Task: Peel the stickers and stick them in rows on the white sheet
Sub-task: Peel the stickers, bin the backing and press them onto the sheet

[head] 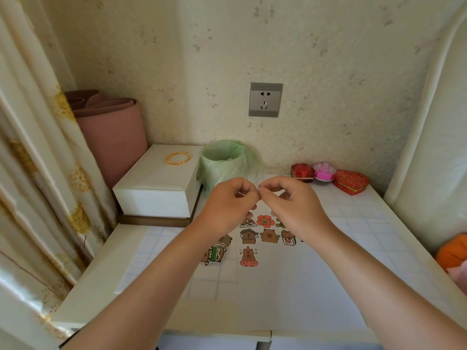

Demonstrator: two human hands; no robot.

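Observation:
My left hand [228,205] and my right hand [290,203] are raised together above the table, fingertips pinching a small thin sticker [258,188] between them, edge-on and mostly hidden. Below them lies the white sheet [290,286] with several cartoon capybara stickers [262,234] stuck in rows near its far end; my hands cover part of the top row. A small pile of loose stickers [214,252] rests on the table left of the sheet, partly under my left forearm.
A bin lined with a green bag [225,162] stands behind my hands. A white box [161,183] with gold bangles sits at the left. Red and pink gift boxes [328,175] line the back right. Curtain at the left, an orange object [452,251] at the right edge.

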